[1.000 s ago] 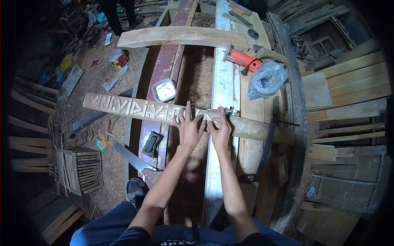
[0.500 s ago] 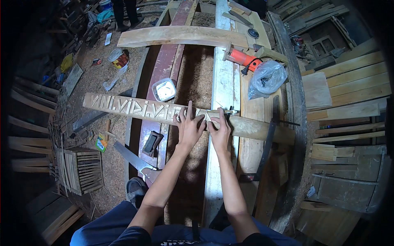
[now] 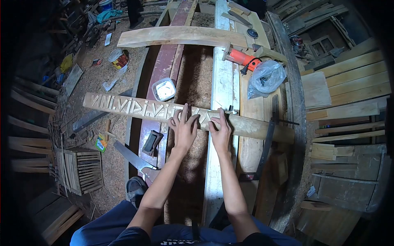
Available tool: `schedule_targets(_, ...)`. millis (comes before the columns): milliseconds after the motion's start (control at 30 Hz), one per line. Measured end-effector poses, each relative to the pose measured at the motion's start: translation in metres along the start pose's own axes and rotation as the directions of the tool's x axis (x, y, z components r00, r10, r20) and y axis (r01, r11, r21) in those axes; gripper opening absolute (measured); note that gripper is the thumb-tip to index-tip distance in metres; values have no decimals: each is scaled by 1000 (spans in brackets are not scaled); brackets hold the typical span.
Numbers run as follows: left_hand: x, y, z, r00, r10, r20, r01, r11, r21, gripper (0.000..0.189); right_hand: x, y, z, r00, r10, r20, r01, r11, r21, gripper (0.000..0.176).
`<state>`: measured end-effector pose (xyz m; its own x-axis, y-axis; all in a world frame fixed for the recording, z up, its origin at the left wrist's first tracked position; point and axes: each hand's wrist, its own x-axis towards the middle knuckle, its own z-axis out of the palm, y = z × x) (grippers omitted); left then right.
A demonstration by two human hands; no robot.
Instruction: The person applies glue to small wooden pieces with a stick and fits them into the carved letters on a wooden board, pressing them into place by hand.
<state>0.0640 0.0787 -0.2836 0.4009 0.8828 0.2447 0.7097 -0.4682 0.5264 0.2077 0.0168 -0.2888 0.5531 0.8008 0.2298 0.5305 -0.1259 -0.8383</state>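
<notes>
A long wooden board (image 3: 254,128) lies across the bench, with raised wooden letters (image 3: 133,105) reading "VINI.VIDI.VI" and more partly hidden by my fingers. My left hand (image 3: 184,128) rests on the board with its fingers spread, over the last letters. Just right of it, my right hand (image 3: 221,130) touches the board, thumb and index finger apart beside a small angled wooden strip (image 3: 206,116). Behind the board stands a clear square tub (image 3: 164,89) holding something white. A dark block-like tool (image 3: 152,142) lies on the plank in front.
A handsaw (image 3: 133,156) leans at the bench's left side. At the back right are an orange power tool (image 3: 242,57) and a plastic bag (image 3: 267,78) of small dark items. Another curved board (image 3: 180,35) crosses the far end. A dark metal bar (image 3: 266,149) stands at right.
My left hand has shifted slightly left, away from my right hand, uncovering more of the board between them. The right hand stays nearly in place.
</notes>
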Motion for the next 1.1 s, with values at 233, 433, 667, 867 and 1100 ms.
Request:
schedule_targets(233, -1, -2, -4, 998, -13, 67, 12, 1000, 14, 26, 2, 4, -5, 998, 11, 66, -11, 1000, 2, 77)
schedule_targets(433, -2, -1, 1, 998, 32, 60, -34, 999, 42, 25, 1, -2, -6, 998, -13, 64, 12, 1000, 13, 81)
schedule_targets(667, -4, -1, 7, 999, 46, 30, -46, 999, 13, 26, 1, 1, -5, 998, -10, 63, 10, 1000, -2, 82)
schedule_targets(867, 2, 4, 8, 995, 72, 66, -73, 997, 8, 30, 2, 5, -2, 999, -15, 41, 16, 1000, -2, 78)
schedule_targets(1100, 6, 6, 10, 988, 68, 138, -74, 997, 36, 33, 4, 0, -3, 999, -6, 49, 7, 1000, -22, 77)
